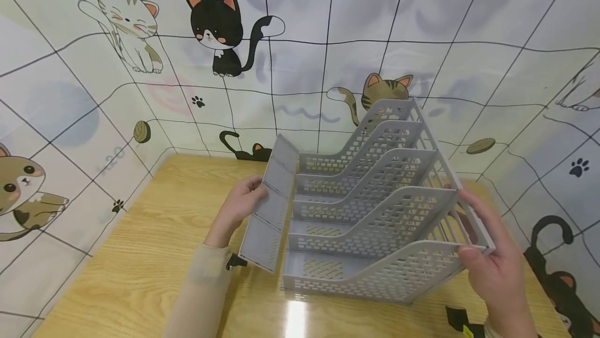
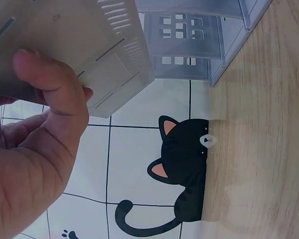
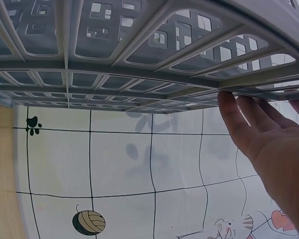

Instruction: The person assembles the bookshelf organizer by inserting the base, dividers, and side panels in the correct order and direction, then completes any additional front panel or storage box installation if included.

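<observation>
A grey plastic file rack (image 1: 356, 270) with several slotted, stepped dividers stands on the table, its low front turned to the left. My left hand (image 1: 241, 200) pinches a long flat grey panel (image 1: 269, 208), thumb on the near face and fingers behind. The panel is tilted beside the rack's low front, with a narrow gap along most of its length. In the left wrist view the thumb presses on the panel (image 2: 104, 59). My right hand (image 1: 499, 267) grips the tall back frame of the rack at its near corner. In the right wrist view the fingertips touch the slatted back (image 3: 139, 74).
The wood-grain table (image 1: 140, 244) lies under everything. A white cloth wall (image 1: 300, 67) with black grid lines and cartoon cats encloses the back and both sides, close behind the rack. Dark straps (image 1: 457, 320) show at the wrists.
</observation>
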